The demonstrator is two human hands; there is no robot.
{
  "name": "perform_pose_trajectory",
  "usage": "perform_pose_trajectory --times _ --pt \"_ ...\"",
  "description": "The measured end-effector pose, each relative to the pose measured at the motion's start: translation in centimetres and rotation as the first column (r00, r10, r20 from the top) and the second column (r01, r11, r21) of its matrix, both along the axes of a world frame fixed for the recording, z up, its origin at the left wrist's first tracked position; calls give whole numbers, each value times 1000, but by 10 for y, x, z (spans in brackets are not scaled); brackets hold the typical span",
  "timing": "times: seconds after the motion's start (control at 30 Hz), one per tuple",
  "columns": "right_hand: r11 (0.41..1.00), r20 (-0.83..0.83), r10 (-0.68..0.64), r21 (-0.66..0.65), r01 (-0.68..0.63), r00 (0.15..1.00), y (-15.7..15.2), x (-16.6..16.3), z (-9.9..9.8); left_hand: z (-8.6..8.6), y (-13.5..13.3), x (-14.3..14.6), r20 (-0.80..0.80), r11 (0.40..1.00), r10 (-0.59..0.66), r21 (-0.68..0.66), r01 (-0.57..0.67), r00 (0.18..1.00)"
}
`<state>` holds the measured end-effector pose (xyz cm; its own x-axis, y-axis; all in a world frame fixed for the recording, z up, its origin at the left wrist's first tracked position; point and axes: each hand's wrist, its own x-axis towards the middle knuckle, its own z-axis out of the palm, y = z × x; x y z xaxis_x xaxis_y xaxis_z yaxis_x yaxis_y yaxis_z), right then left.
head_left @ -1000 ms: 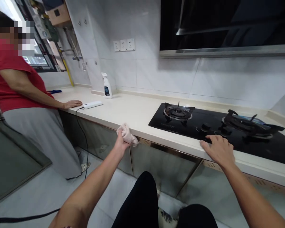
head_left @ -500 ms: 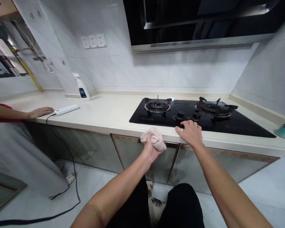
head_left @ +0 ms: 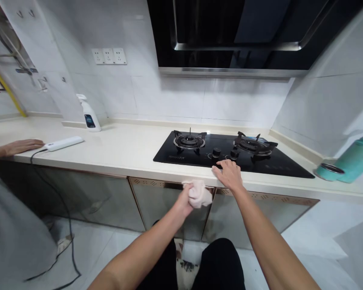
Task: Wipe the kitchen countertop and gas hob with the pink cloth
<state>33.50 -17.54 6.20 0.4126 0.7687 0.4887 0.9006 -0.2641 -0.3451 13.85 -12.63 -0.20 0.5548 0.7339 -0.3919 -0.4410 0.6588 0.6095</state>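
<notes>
A bunched pale pink cloth [head_left: 200,194] is gripped in my left hand [head_left: 185,200], held in front of the cabinet doors just below the counter edge. My right hand [head_left: 229,174] rests at the front edge of the black gas stove [head_left: 181,156], fingers spread and holding nothing. Its fingertips lie close to the two black control knobs [head_left: 216,152]. Two burners with black pot supports stand on the glass top, a left burner [head_left: 189,140] and a right burner [head_left: 255,146].
A white spray bottle [head_left: 90,117] stands against the wall. At left, another person's hand [head_left: 22,147] lies on the counter [head_left: 121,141] near a white corded device [head_left: 64,143]. A teal bottle [head_left: 358,159] and its lid-like cup [head_left: 329,172] are at right. The range hood [head_left: 230,72] overhangs the stove.
The view has turned to the right, bringing the teal bottle into sight. My left hand has moved slightly lower from the counter edge with the cloth. My right hand stays by the stove edge.
</notes>
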Motion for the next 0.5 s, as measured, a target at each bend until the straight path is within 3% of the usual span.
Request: perform_pose_trajectory --times 0.17,0.27,0.4,0.5 --pt "964 -218 168 240 -114 962 -13 -5 6 17 32 -68 23 990 135 44 -136 991" --pt "909 -384 292 396 -130 876 -37 -39 -18 20 25 -81 1 994 98 38 -98 995" --pt "875 -672 450 462 -142 589 -71 -113 -89 4 -14 -68 -89 978 -193 69 199 977" --pt "872 -790 461 488 -40 404 -86 -146 -132 -3 -36 -58 -218 850 -446 200 487 868"
